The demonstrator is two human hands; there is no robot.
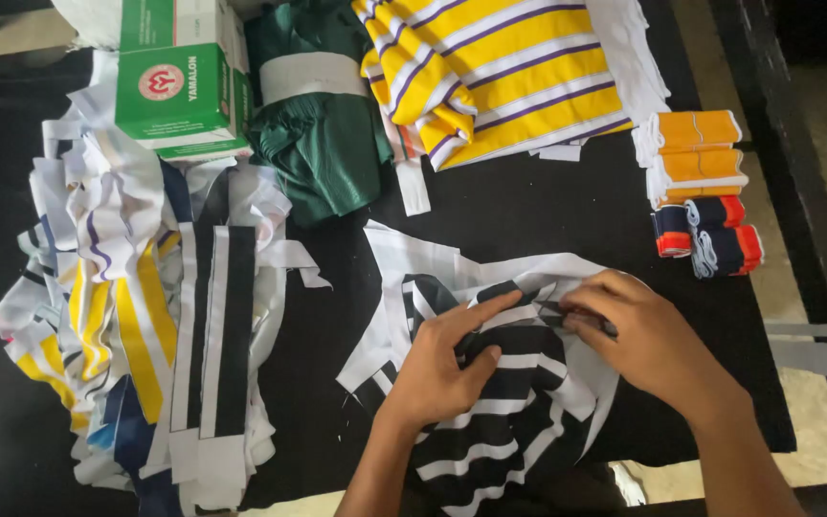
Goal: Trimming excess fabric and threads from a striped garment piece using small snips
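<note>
Near the front edge of the worktop [528,215], right of centre, lies the black-and-white striped fabric piece [514,402], bunched, with white paper strips under its far side. Left hand [437,369] rests flat on it, grip spread, index finger extended toward the fold. Right hand [648,340] has its grip pinched on the fabric's upper right edge; a thin dark object may sit between the fingers, but I cannot tell.

Risks, as judgement:
- fabric hangs partly over the near edge; a strong pull could drag it off.
- loose paper strips beneath may shift or crease if the cloth slides.
- heap of striped offcuts [136,316] at left sits well apart; low risk of mixing.
- rolled orange and navy bands [701,187] at far right lie near the right forearm's sweep; an elbow move could knock them.
</note>
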